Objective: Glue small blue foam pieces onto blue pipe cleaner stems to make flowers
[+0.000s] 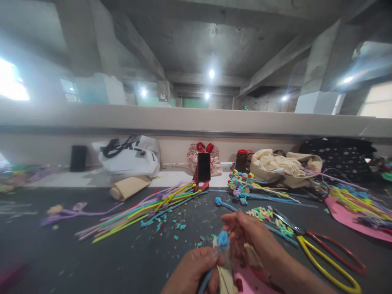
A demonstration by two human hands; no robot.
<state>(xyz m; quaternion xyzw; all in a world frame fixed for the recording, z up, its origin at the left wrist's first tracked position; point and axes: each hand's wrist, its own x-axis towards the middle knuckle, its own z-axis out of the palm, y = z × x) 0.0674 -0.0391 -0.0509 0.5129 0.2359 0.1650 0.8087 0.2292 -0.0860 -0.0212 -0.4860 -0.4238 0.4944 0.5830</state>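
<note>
My left hand is closed around a blue pipe cleaner, whose bunched blue head sticks up above the thumb. Just right of that head is my right hand, its fingers curled and smeared by motion. Whether it touches the blue head or grips anything cannot be made out. Beneath the hands lie pink and cream material, partly hidden. Beyond the right fingertips rests another blue pipe cleaner with a knotted end.
Scissors with red and yellow handles lie at right, beside cut bits. Pipe cleaners spread to the left; finished-looking flower stems lie farther back. A phone, white bag and bottle stand along the back.
</note>
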